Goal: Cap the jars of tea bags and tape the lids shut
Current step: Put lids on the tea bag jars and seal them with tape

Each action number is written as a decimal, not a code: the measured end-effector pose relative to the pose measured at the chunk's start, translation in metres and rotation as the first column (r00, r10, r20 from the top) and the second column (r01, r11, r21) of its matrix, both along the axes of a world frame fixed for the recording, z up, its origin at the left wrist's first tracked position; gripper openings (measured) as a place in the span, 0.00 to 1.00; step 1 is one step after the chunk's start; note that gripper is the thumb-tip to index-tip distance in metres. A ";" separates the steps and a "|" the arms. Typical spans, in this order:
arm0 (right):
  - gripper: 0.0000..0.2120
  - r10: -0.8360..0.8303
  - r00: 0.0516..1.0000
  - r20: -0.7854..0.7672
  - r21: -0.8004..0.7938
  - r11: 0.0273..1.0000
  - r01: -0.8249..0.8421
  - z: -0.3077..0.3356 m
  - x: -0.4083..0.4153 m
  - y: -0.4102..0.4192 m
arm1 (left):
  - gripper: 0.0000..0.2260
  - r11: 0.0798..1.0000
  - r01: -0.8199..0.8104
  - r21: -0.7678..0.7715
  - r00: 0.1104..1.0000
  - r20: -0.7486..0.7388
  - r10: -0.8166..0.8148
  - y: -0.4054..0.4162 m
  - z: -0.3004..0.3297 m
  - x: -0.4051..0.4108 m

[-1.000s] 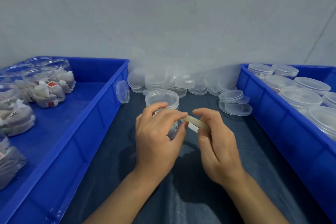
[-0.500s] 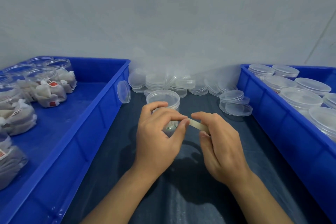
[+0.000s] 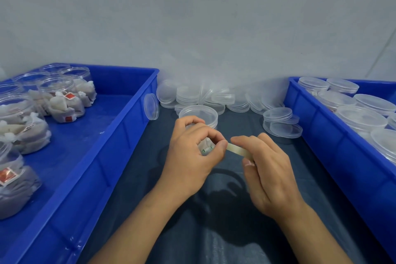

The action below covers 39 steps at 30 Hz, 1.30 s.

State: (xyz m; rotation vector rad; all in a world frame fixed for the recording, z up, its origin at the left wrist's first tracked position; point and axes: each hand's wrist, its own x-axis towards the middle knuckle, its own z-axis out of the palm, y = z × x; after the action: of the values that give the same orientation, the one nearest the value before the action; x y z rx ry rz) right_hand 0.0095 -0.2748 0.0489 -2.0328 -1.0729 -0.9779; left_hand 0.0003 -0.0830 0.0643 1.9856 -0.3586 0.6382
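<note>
Tape (image 3: 237,150) stretches taut between both hands over the dark desk (image 3: 225,231): the left hand (image 3: 190,156) pinches its end between thumb and forefinger in front of a capped jar (image 3: 199,117), and the right hand (image 3: 267,169) has its fingers curled round the other end. Loose clear lids (image 3: 216,98) are heaped by the wall. Open jars of tea bags (image 3: 64,103) stand in the left blue bin (image 3: 111,152); capped jars (image 3: 362,115) fill the right bin (image 3: 334,152).

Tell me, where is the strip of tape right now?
In the head view, the strip of tape is stretched between the left hand and right hand, just in front of the capped jar.
</note>
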 end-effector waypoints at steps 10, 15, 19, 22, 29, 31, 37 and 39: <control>0.18 0.002 1.000 -0.026 0.005 1.000 -0.001 -0.004 0.000 0.004 | 0.04 0.997 -0.052 0.060 0.997 0.059 0.049 -0.002 -0.002 0.003; 0.18 -0.037 0.998 -0.046 0.005 0.999 0.037 -0.007 0.003 0.005 | 0.05 0.995 -0.092 0.049 0.991 0.098 0.087 -0.005 -0.005 0.003; 0.18 -0.067 0.998 -0.012 0.001 0.998 0.067 -0.005 0.003 0.003 | 0.04 0.993 -0.121 0.008 0.980 0.162 0.118 -0.007 -0.006 -0.001; 0.21 -0.097 0.993 0.064 -0.025 0.995 0.099 -0.003 0.001 0.001 | 0.06 0.992 -0.124 -0.015 0.973 0.194 0.125 -0.009 -0.003 -0.005; 0.23 -0.209 0.954 0.213 -0.096 0.968 0.233 -0.002 0.000 0.000 | 0.05 0.972 -0.046 -0.232 0.998 0.034 0.055 -0.009 0.003 -0.008; 0.23 -0.208 0.952 0.224 -0.109 0.966 0.236 -0.001 0.000 -0.001 | 0.06 0.972 -0.053 -0.230 0.998 0.016 0.059 -0.009 0.005 -0.009; 0.22 -0.184 0.956 0.230 -0.128 0.968 0.217 0.000 -0.002 -0.001 | 0.09 0.977 -0.077 -0.199 0.997 -0.028 0.073 -0.007 0.006 -0.008; 0.22 -0.179 0.959 0.220 -0.125 0.970 0.209 0.000 -0.002 0.001 | 0.10 0.981 -0.080 -0.175 0.997 0.001 0.082 -0.007 0.005 -0.008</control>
State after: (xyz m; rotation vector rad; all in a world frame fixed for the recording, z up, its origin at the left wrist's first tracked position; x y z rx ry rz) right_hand 0.0073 -0.2739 0.0489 -2.2271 -1.0947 -1.2686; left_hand -0.0072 -0.0902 0.0694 1.8370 -0.2193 0.7058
